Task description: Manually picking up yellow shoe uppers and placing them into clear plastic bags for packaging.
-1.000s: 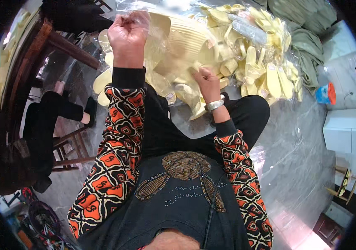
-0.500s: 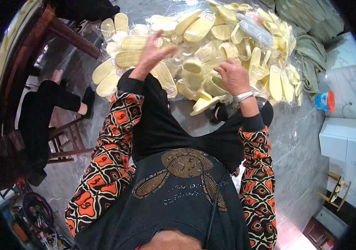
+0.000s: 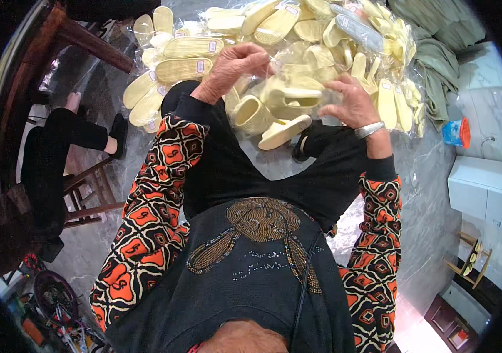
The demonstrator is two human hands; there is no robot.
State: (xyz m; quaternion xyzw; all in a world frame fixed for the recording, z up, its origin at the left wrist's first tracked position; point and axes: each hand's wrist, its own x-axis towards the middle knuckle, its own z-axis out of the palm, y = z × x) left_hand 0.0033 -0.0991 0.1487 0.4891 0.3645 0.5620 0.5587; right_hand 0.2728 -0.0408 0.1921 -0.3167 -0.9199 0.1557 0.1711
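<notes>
The left hand [image 3: 234, 66] and right hand [image 3: 354, 103] are both gripping a clear plastic bag [image 3: 298, 88] holding pale yellow slippers [image 3: 289, 97], fingers clamped on its edges, above the person's knees, just before the pile of bagged slippers [image 3: 298, 23] on the floor.

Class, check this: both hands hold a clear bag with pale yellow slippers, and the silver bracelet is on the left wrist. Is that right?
Not quite. The head view shows the silver bracelet on the right hand's wrist, not the left hand's. Both hands do hold the clear bag of pale yellow slippers.
</notes>
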